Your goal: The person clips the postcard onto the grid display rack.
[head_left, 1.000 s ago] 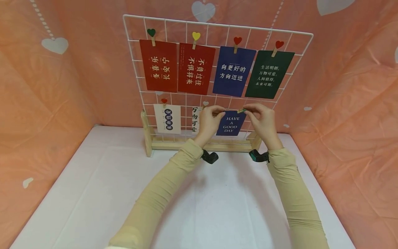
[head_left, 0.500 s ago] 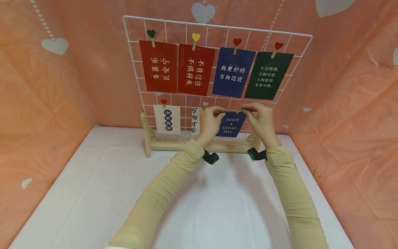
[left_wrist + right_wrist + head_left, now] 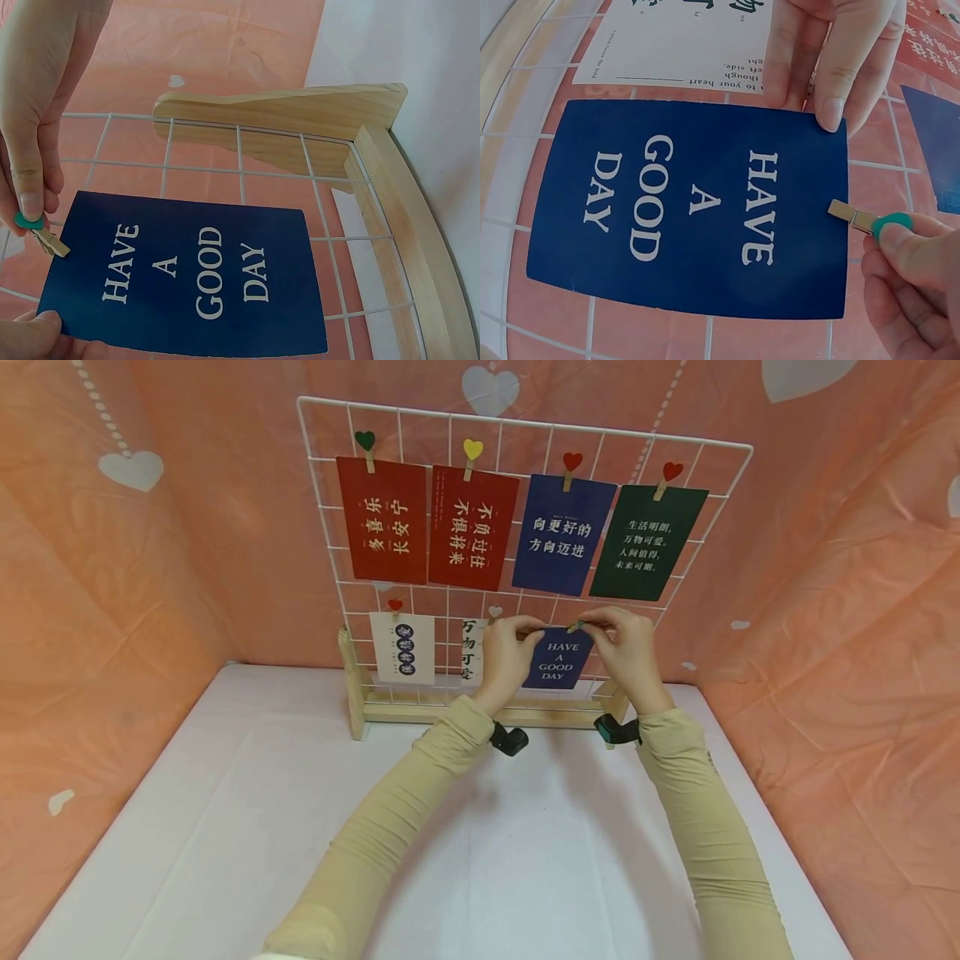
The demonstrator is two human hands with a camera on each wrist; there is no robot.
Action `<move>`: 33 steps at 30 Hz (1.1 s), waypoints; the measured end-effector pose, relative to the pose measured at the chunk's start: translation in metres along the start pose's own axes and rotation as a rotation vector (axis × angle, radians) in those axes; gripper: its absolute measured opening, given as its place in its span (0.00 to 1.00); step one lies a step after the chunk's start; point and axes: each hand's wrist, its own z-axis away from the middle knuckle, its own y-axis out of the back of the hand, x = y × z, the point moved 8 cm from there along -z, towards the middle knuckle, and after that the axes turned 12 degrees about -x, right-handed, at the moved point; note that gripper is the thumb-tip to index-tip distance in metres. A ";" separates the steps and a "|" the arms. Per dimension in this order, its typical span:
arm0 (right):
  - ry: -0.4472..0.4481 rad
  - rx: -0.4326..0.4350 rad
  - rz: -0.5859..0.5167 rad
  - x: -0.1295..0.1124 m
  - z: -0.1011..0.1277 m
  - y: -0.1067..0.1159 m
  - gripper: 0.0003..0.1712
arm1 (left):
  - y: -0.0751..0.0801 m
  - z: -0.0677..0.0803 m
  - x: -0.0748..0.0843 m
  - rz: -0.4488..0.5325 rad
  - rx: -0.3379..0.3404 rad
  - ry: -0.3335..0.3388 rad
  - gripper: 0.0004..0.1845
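A: In the head view, compared with a second ago, hardly anything has shifted. The left hand point(image 3: 508, 653) pinches the top left corner of the dark blue paper card printed HAVE A GOOD DAY point(image 3: 557, 662), and the right hand point(image 3: 628, 647) has its fingertips closed on the small wooden clothespin with a green heart point(image 3: 578, 626) at the card's top right. Both wrists have crept slightly leftward; the card sits a touch lower against the white wire grid panel point(image 3: 720, 502).

B: So what does that tell you?

A: I'd judge the clipping is at the fine-alignment stage; the peg's mouth meets the card's edge but I can't tell whether it grips a wire.

B: And the left wrist camera?

A: There the card point(image 3: 187, 274) lies flat on the grid point(image 3: 240, 150), near the pale wooden foot of the stand point(image 3: 300, 112). The peg point(image 3: 41, 234) is pinched between a thumb and finger of the right hand point(image 3: 34, 112); the left hand point(image 3: 45, 337) is cut off at the bottom edge, only fingertips on the card's corner.

B: The right wrist camera?

A: The left fingers point(image 3: 832, 60) press the card's point(image 3: 690, 206) upper corner, half covering a white printed card point(image 3: 675, 37) behind. The right hand point(image 3: 915, 285) clamps the peg point(image 3: 866, 219), its tip touching the card's edge. Whether its jaws stand open is hidden.
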 end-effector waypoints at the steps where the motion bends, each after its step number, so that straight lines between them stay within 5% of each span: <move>1: -0.002 -0.006 -0.001 0.000 0.000 0.000 0.07 | 0.000 0.000 0.001 0.000 0.000 -0.004 0.06; 33: -0.027 -0.089 0.043 -0.004 -0.012 -0.009 0.07 | 0.002 0.000 0.002 -0.024 0.012 -0.023 0.07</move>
